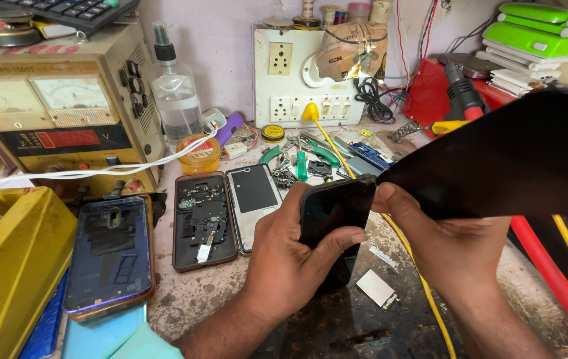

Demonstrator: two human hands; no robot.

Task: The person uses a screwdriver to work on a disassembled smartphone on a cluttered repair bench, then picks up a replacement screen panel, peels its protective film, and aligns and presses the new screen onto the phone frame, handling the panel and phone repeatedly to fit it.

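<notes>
Gritty workbench [191, 292], left hand [290, 259] gripping glossy phone [334, 209], right hand [443, 239] pinching black sheet [516, 159]

**Both hands raised, fingers curled in a grip**

The left hand [297, 249] comes up from the lower middle, bare forearm angled up and to the right, palm turned away, thumb stretched across to the right and fingers wrapped round behind. The right hand [440, 236] enters from the lower right, wrist bent, knuckles toward the camera, its thumb and fingers pinched together at the top left.
</notes>
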